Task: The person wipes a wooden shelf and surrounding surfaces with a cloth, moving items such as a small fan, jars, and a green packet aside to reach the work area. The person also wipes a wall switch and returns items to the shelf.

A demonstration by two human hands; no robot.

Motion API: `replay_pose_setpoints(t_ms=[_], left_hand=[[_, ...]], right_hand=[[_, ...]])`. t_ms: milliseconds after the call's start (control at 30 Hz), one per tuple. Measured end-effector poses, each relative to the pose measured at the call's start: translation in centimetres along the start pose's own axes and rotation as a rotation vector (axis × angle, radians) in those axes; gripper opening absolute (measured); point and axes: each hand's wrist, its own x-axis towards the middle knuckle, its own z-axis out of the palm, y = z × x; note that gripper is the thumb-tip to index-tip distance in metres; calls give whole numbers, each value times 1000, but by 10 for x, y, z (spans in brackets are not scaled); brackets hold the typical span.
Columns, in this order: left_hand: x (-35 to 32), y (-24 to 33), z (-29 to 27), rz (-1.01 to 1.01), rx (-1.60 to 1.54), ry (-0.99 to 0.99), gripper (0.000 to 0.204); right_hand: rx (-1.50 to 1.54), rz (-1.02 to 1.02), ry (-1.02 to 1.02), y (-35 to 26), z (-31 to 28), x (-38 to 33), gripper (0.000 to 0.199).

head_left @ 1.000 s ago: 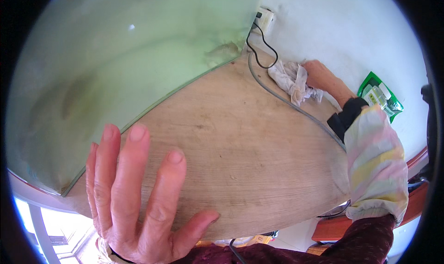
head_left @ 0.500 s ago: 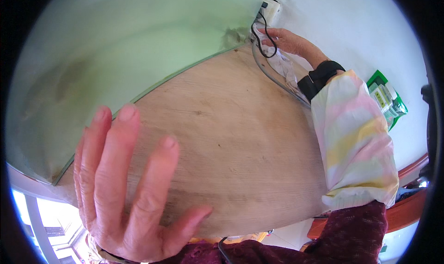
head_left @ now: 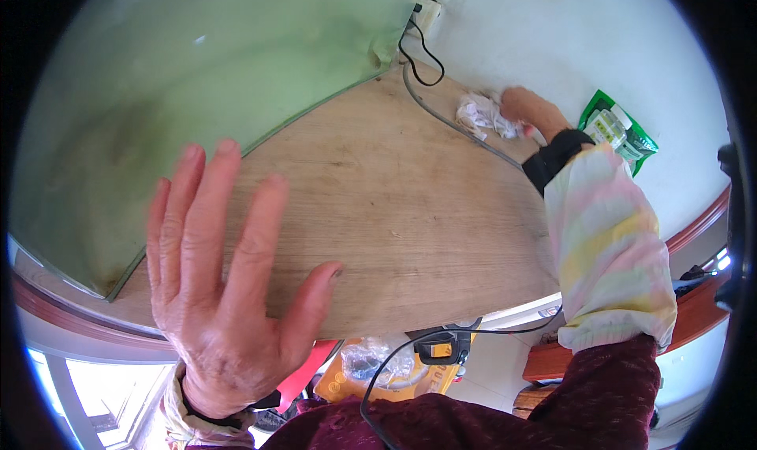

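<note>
Around the wood-grain tabletop (head_left: pixel 378 206), a glass tank (head_left: pixel 197 79) borders the left, and at the far corner a looped black cord (head_left: pixel 443 70) hangs from a wall socket (head_left: pixel 426 15), while a grey cable (head_left: pixel 443 119) runs along the cloth's left side and a green pouch (head_left: pixel 643 143) sits beyond the right wrist. The crumpled white cloth (head_left: pixel 481 115) lies by the wall, its long axis roughly sideways, its right end under the right hand (head_left: pixel 530 107), whose fingers are curled onto it, tips hidden. The left hand (head_left: pixel 225 300) has its fingers spread, thumb apart.
</note>
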Motion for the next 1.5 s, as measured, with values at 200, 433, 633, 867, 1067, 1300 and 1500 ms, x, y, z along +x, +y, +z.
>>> replay_pose_setpoints(t_ms=[200,433,633,867,1067,1300,1500], left_hand=[[1,7,-3,9,31,-30,51],[3,8,-2,24,40,-29,49],[3,5,-3,34,45,-14,47],[3,6,-3,46,82,-27,48],[6,17,-9,4,189,-131,58],[5,15,-9,30,191,-129,57],[5,11,-6,26,73,-75,50]], right_hand=[[278,161,-17,17,14,-26,38],[271,-202,105,-34,2,8,37],[756,-509,-129,-53,-4,4,44],[269,-420,256,-25,1,43,34],[111,-353,411,-61,-9,85,22],[471,-712,232,-82,-13,121,28],[483,-598,47,-72,-11,100,30]])
